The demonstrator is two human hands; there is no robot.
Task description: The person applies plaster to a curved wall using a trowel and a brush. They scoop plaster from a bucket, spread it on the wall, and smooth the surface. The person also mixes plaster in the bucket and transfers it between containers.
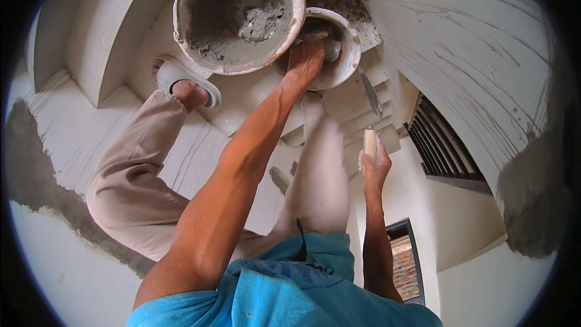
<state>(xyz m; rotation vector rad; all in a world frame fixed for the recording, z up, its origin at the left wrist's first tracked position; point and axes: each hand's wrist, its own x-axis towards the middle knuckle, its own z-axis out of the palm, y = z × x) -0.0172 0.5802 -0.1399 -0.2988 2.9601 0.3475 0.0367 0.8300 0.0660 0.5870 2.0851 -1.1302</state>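
My left hand reaches over the near rim of a smaller bucket, its fingers curled down inside. What those fingers grip is mostly hidden; a small yellowish edge shows by them, and a pale grey patch lies beside them in the bucket. On the right, my right hand is closed around the wooden handle of a trowel. Its narrow metal blade points up and away, just outside the smaller bucket. Left of that bucket stands a larger bucket with wet grey mortar in it.
Pale steps rise at the far left, and more steps lie beyond my right leg. My sandalled foot stands near the larger bucket. A streaked wall curves along the right, with a dark slatted opening below it.
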